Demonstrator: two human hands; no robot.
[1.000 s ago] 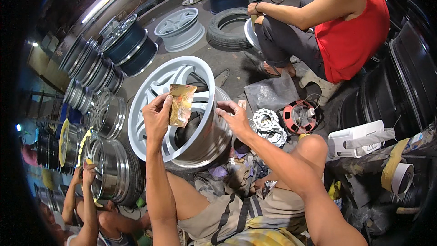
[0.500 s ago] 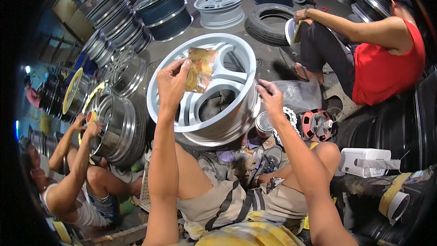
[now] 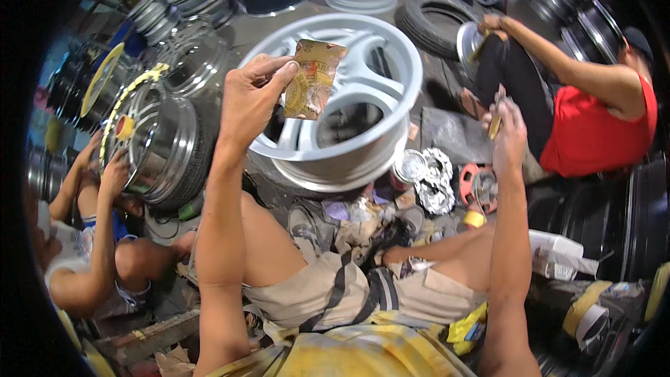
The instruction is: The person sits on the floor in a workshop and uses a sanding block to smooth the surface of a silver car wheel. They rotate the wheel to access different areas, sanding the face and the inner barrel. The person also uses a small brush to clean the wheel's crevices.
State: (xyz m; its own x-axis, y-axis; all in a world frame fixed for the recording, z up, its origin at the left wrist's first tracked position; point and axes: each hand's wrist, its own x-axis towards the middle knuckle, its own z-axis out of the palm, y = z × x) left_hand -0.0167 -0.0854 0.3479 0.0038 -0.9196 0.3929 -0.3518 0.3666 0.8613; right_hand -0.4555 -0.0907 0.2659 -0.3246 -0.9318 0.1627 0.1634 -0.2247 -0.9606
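My left hand pinches a tan, printed piece of sandpaper between thumb and fingers. The sheet is held up in front of a grey-painted wheel rim, and covers part of its spokes; I cannot tell whether they touch. Off to the right, my right hand is raised with its fingers closed on a small tan strip that looks like sandpaper. That hand is apart from the rim, and overlaps the co-worker's dark trousers from this view.
A co-worker in red sits at the right; another works at a taped wheel on the left. Near my feet are an open can, crumpled foil and a tape roll. A tyre lies behind.
My right hand has swung up and right, away from the rim. The left hand still holds the sandpaper, now turned more upright. The whole view has shifted.
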